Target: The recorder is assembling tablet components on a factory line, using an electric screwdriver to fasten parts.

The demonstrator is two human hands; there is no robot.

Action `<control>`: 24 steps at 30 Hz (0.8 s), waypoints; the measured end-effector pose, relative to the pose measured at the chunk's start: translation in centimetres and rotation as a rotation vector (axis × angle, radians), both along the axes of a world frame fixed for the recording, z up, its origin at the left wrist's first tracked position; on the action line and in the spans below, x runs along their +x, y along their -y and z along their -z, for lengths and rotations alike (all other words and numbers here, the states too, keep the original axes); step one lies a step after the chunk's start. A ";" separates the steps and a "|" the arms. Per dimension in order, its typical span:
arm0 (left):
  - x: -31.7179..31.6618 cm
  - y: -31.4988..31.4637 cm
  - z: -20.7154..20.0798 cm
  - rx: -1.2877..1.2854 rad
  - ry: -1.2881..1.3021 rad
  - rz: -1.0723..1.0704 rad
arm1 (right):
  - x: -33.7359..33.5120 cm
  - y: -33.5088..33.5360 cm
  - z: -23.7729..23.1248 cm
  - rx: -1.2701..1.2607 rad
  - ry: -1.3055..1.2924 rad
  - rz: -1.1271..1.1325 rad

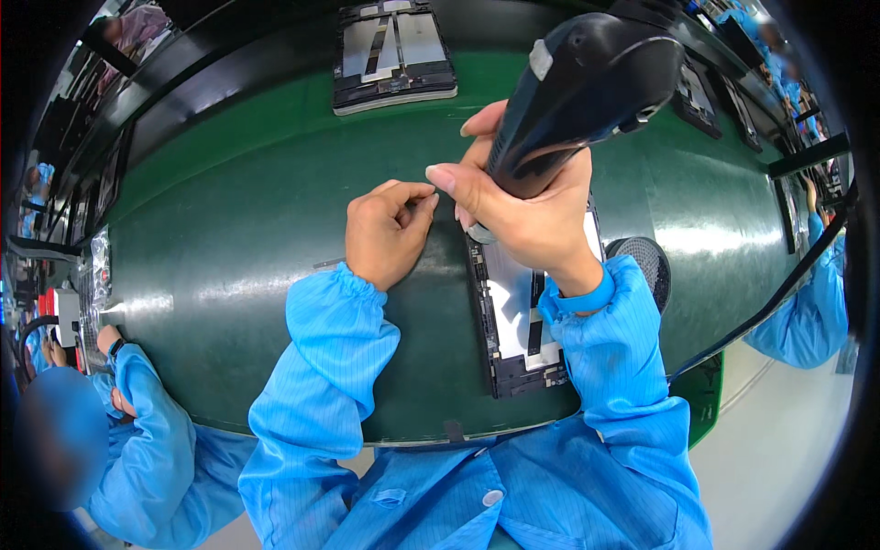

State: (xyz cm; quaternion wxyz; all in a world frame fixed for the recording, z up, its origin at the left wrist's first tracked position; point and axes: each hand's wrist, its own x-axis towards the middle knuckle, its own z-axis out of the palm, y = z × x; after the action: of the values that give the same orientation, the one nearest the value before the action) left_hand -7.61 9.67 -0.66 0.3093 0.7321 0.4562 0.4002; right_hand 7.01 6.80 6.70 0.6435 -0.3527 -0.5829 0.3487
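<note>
My right hand (536, 211) is wrapped round a black hand-held power tool (587, 92), thick at the top and slanting down to the left. Its working end is mostly hidden by my fingers. Under my right hand and forearm lies an opened tablet (509, 316), its silver inner plate and black frame showing; my arm covers part of its right side. Just left of the tablet, my left hand (390, 229) is closed in a pinch, thumb against forefinger, near the tool's lower end. What it holds, if anything, is too small to make out.
A second opened tablet (396, 60) lies at the far edge of the green mat (229, 247). Beside my right forearm stands a round black mesh-topped object (647, 261). More devices (698, 99) lie far right. A black cable (779, 307) runs down the right; a co-worker's sleeve (151, 467) is at left.
</note>
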 end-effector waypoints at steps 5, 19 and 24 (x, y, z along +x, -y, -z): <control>0.1 0.0 0.0 -0.003 0.001 0.000 | 0.1 0.2 -0.2 -0.002 0.009 -0.006; 0.0 -0.4 0.7 0.091 0.043 0.039 | 0.5 0.5 0.0 0.020 0.077 -0.098; 0.0 -0.3 0.3 0.134 -0.032 0.044 | 0.4 0.7 -0.1 -0.074 -0.012 -0.091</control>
State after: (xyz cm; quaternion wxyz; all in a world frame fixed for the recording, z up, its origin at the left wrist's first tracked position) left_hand -7.59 10.00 -0.99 0.2612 0.7674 0.4168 0.4113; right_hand 7.38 6.15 6.81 0.6169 -0.3475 -0.5812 0.4010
